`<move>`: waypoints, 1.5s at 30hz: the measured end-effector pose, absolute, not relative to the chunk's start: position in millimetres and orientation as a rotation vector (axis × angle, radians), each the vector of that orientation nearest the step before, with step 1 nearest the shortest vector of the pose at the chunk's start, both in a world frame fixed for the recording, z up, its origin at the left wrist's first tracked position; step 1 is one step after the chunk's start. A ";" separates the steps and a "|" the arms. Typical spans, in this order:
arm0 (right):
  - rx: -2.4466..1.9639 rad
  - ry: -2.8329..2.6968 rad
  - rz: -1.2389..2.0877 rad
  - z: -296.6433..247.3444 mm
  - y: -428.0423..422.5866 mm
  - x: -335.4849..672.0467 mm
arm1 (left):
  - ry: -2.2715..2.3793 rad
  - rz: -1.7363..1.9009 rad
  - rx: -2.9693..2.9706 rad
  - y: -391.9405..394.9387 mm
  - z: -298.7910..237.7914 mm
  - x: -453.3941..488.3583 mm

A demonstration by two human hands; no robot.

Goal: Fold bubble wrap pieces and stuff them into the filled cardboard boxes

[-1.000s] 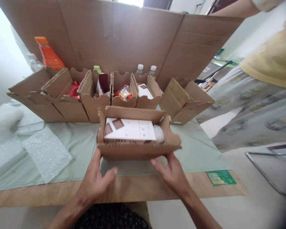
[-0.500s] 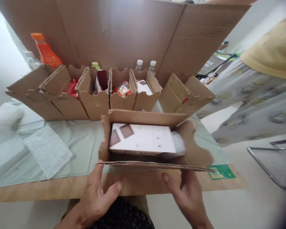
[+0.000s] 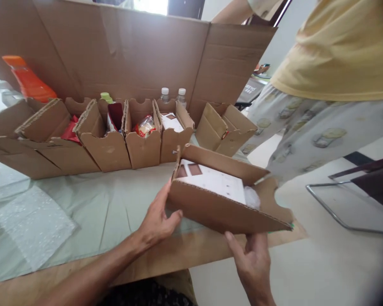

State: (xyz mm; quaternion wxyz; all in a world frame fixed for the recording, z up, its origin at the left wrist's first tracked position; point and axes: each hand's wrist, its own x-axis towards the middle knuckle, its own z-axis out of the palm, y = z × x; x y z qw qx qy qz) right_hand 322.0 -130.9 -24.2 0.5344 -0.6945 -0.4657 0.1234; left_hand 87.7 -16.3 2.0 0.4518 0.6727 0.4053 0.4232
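An open-topped cardboard box (image 3: 223,210) is gripped between my two hands, tilted and turned at an angle over the table's front right part. Inside it lie a white carton (image 3: 213,180) with brown squares and a clear plastic item (image 3: 252,197) that I cannot make out further. My left hand (image 3: 161,214) holds the box's left end, thumb against the near wall. Beneath the right part of the box, my right hand (image 3: 252,257) supports it; its fingers are partly hidden under the cardboard.
Several cardboard bins (image 3: 143,151) with packets stand in a row behind, before a tall cardboard panel (image 3: 130,55). An orange bottle (image 3: 30,80) is at the back left, bubble wrap (image 3: 35,227) at the left. A person in a yellow top (image 3: 344,55) stands at the right.
The held box has moved right and turned, its right end swinging nearer to me, with both hands still on it. My view has shifted to the right.
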 end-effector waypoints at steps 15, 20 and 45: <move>-1.512 -1.345 0.722 -35.0 -43.4 443.6 | 1.074 1.030 1.831 12.6 -35.7 172.5; -1.468 -1.372 0.918 -24.3 -15.6 465.3 | 1.017 0.984 1.885 0.4 -32.8 202.1; -2.071 -1.536 0.232 4.0 47.3 390.5 | 0.989 1.108 1.618 21.5 -43.1 205.0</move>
